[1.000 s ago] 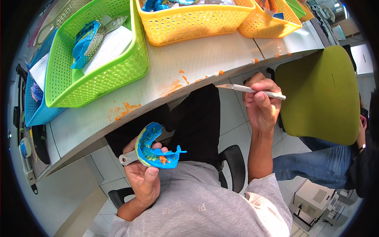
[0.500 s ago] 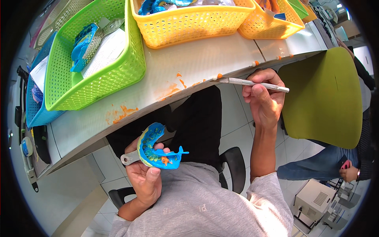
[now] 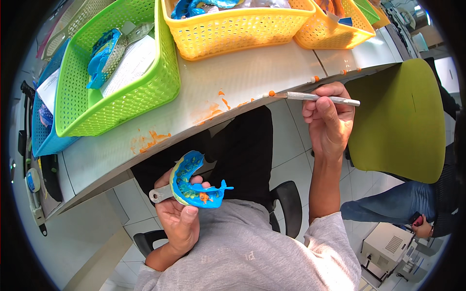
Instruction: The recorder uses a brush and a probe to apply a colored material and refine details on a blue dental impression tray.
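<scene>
My left hand holds a metal dental impression tray filled with blue and yellow material, with a bit of orange in it, over my lap. My right hand grips a slim metal knife-like tool. Its tip touches the edge of the white table, where a small orange blob sits. Orange smears mark the tabletop near that edge.
A green basket with a blue impression and papers, a yellow basket and an orange basket stand on the table. A blue basket is at the far left. A green chair and another person's leg are at my right.
My right hand has brought the tool up to the table edge, its tip now touching there. The left hand with the tray has stayed nearly still.
</scene>
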Available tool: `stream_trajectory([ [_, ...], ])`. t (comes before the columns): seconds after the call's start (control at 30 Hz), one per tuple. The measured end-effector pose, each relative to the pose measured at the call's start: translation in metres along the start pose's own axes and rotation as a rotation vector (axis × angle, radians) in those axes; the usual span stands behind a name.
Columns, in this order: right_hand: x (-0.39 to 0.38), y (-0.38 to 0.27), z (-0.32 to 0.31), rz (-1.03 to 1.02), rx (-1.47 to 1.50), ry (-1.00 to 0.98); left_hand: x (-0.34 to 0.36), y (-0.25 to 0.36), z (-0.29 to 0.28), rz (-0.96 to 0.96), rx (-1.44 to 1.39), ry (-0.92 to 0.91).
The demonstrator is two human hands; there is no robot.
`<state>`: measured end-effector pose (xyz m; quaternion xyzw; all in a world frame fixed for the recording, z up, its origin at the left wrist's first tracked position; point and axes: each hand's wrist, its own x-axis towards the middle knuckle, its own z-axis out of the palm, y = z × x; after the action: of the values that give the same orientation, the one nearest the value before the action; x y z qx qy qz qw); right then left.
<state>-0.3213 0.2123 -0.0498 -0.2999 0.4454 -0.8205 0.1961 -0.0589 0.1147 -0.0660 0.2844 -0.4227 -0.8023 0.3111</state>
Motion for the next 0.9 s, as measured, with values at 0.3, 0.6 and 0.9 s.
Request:
stream_trajectory([
  [0.3,-0.004,-0.020,0.016,-0.029,-0.215,0.065,0.001,0.000,0.000,-0.006,-0.030,-0.006],
  [0.6,-0.007,-0.024,0.021,-0.092,-0.252,0.099,0.001,0.000,-0.005,-0.021,-0.055,-0.055],
  [0.9,-0.015,-0.022,0.027,-0.031,-0.249,0.156,0.001,0.000,-0.008,-0.005,-0.056,-0.068],
])
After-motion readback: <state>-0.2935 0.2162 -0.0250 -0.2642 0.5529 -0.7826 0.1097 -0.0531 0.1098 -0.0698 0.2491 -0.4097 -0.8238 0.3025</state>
